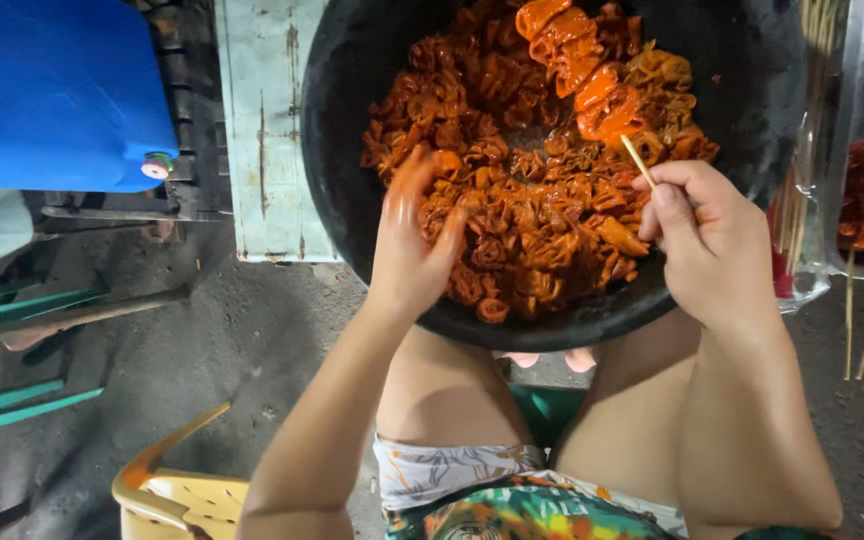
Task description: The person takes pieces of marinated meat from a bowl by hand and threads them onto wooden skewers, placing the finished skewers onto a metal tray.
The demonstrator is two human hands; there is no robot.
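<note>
Knees frame a black bowl full of red meat. Left hand digs into the meat, fingers half curled, a bit blurry. Right hand pinches a stick. Best to grab one piece and keep that stick steady.

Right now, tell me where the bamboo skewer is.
In the head view, the bamboo skewer is pinched in the right hand, right of centre, its tip over the orange marinated meat in the black basin.

the person is wearing patterned shorts, white with grey leaf prints above a bright multicoloured panel; both arms are going sleeveless, hands ungloved, legs bare.
</note>
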